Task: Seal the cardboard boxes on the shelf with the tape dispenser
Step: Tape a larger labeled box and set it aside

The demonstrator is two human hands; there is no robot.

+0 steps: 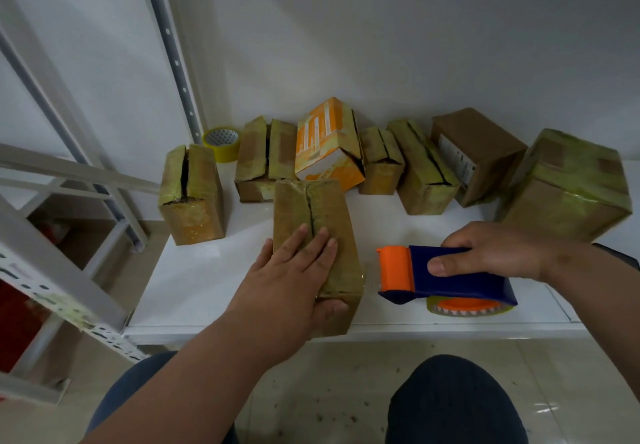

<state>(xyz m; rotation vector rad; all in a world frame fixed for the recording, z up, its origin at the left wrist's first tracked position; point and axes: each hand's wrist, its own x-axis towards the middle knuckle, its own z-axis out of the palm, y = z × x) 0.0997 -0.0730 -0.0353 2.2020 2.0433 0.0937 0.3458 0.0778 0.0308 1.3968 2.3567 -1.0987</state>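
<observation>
A cardboard box (322, 208) wrapped in yellowish tape lies at the front middle of the white shelf (194, 281), its top seam running away from me. My left hand (294, 277) lies on its near end, fingers straight on top and thumb against the near face. To the right, my right hand (498, 249) grips the blue and orange tape dispenser (450, 279), which rests on the shelf with its orange end pointing at the box. A yellowish tape roll sits in its underside.
Several more taped cardboard boxes stand along the back, among them an orange-and-white box (325, 146) and a large box (568, 187) at the right. A spare yellow tape roll (221, 142) stands at the back left. Metal shelf posts (173, 49) rise on the left.
</observation>
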